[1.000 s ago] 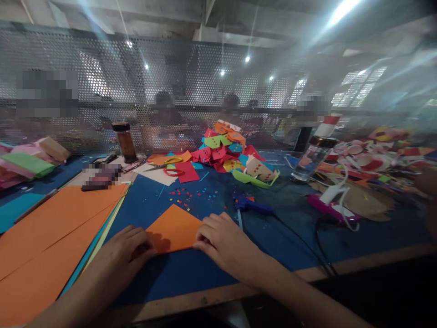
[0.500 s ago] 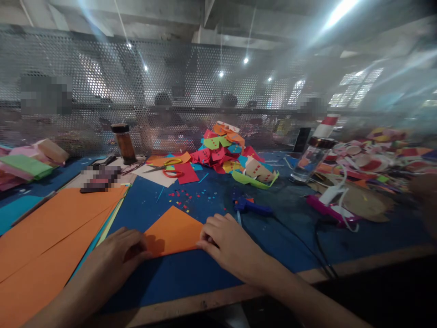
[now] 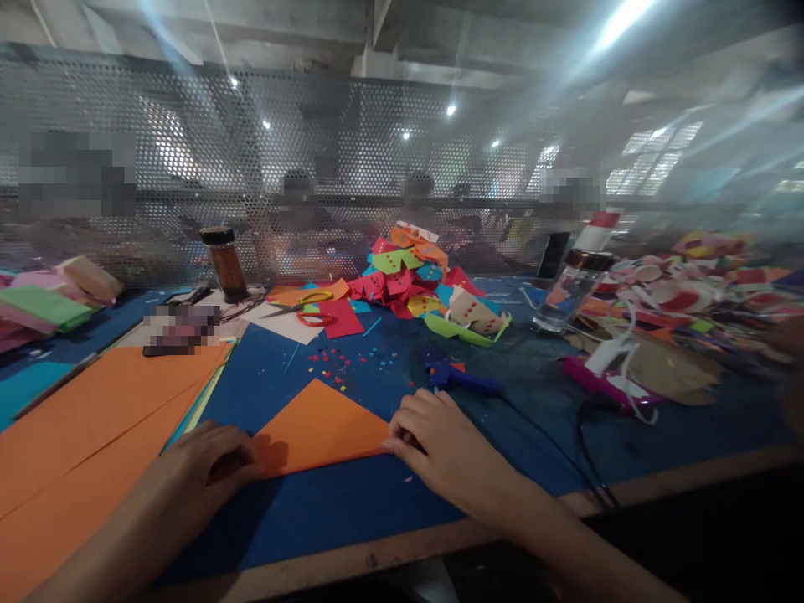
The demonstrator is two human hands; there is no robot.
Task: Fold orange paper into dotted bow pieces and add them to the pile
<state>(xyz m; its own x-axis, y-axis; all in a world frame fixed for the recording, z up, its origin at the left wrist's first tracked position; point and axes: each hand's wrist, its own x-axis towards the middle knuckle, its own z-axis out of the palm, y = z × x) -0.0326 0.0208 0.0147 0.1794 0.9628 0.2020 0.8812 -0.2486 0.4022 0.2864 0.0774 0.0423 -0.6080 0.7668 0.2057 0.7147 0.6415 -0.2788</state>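
My left hand, fingers curled, presses the orange folded paper triangle at its left corner on the blue tabletop. My right hand, half-curled, touches the right corner. Pinching or pressing, I can't tell.

Two hands, one folded orange triangle, one blue glue gun, one brown jar.
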